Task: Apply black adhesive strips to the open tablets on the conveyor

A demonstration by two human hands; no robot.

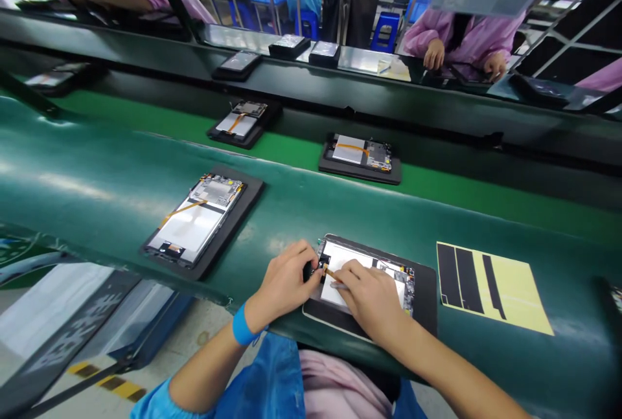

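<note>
An opened tablet (357, 254) lies on a black foam pad (426, 289) in front of me, its white battery and circuit board showing. My left hand (290, 274) is closed at the tablet's left end, thumb and fingertips together beside a small black part; what they pinch is hidden. Over the battery, my right hand (372, 293) is closed on an orange flex cable (332, 274) that runs toward my left fingertips. A slim grey tip (339, 285) shows under the right fingers; I cannot tell what it belongs to.
Another opened tablet (194, 218) on a pad sits to the left. Right of my work lies a yellow sheet (519, 289) with black adhesive strips. Beyond the bench edge, a green conveyor (291, 153) carries more tablets on pads. People in pink sleeves (420, 33) work across the line.
</note>
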